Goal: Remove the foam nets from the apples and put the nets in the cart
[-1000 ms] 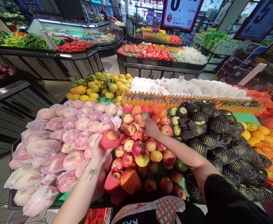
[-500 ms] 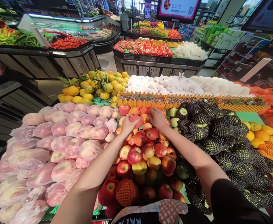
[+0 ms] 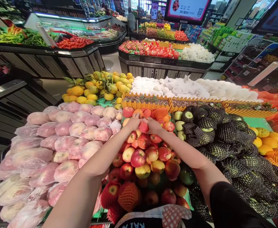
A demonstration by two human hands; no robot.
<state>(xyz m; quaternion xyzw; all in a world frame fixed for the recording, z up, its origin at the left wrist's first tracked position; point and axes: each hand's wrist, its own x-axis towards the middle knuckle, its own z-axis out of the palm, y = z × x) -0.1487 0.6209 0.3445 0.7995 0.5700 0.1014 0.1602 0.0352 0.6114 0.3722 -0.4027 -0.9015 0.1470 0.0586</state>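
Observation:
Both my hands meet over the far end of the apple pile. Between them sits an apple in a red foam net (image 3: 143,127). My left hand (image 3: 134,122) closes on it from the left, its fingers curled and partly hidden. From the right, my right hand (image 3: 153,125) presses against the same fruit, with most fingertips out of sight. Bare red and yellow apples (image 3: 143,141) slope down towards me below the wrists. Just beyond the hands lie several netted apples (image 3: 128,112) and an orange foam net (image 3: 160,113). Near my body is another apple in an orange net (image 3: 128,196).
Wrapped pink fruits (image 3: 78,144) are heaped left of the apples, and black-netted green fruits (image 3: 226,126) to the right. A low yellow fence (image 3: 146,104) runs behind, with white-wrapped produce (image 3: 169,87) and yellow-green citrus (image 3: 101,85) past it. A person (image 3: 131,20) stands far off.
My right hand has come left and nearer to my left hand. The red-netted apple has shifted slightly right and towards me, now between both hands. An orange net behind is uncovered.

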